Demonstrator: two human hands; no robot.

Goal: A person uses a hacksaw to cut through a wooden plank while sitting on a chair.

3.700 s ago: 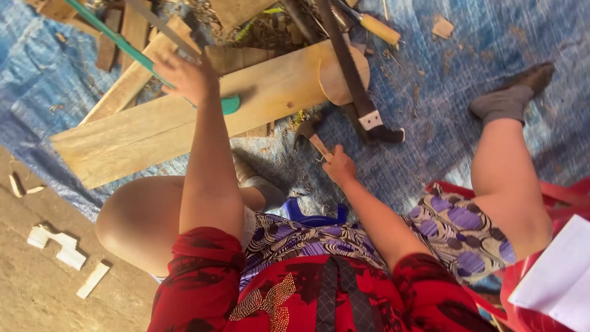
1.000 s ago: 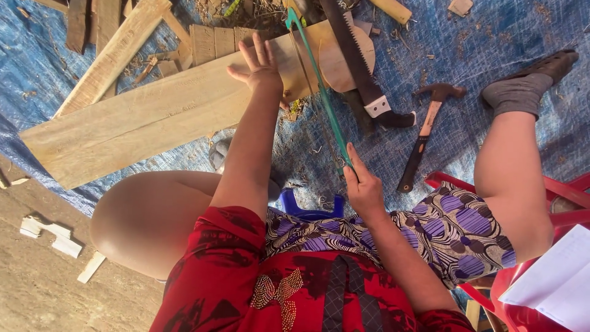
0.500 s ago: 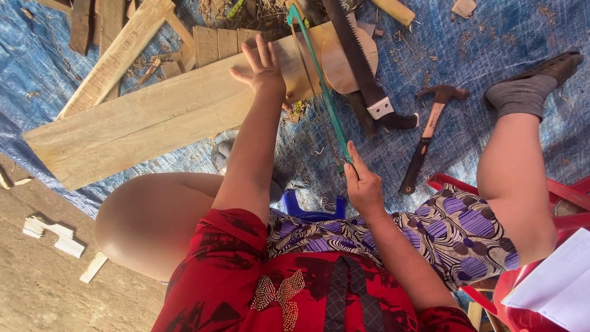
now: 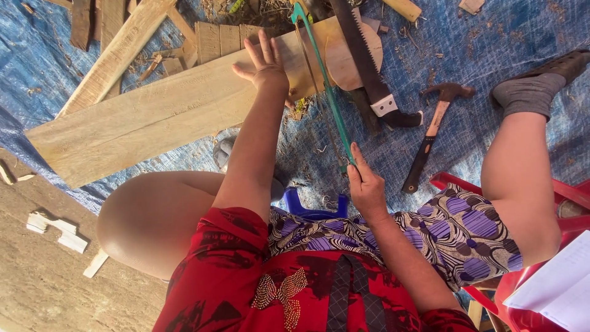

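Note:
My left hand (image 4: 265, 64) lies flat, fingers spread, on a long pale wooden plank (image 4: 141, 123) that rests across the blue tarp (image 4: 491, 49). My right hand (image 4: 367, 184) is shut on the near end of a green-framed bow saw (image 4: 322, 80). The saw reaches away from me, and its frame crosses the plank's right end just beside my left hand. A round wooden disc (image 4: 350, 52) sits at that end of the plank.
A hand saw with a black handle (image 4: 372, 74) and a hammer (image 4: 430, 132) lie on the tarp right of the bow saw. More boards (image 4: 117, 52) lie behind the plank. Small wood blocks (image 4: 58, 230) sit on bare ground at left. A red plastic chair (image 4: 571, 190) is under me.
The green saw has passed from my left hand to my right. The hammer now lies loose on the tarp. My left hand has flattened on the plank and stayed there over the last second.

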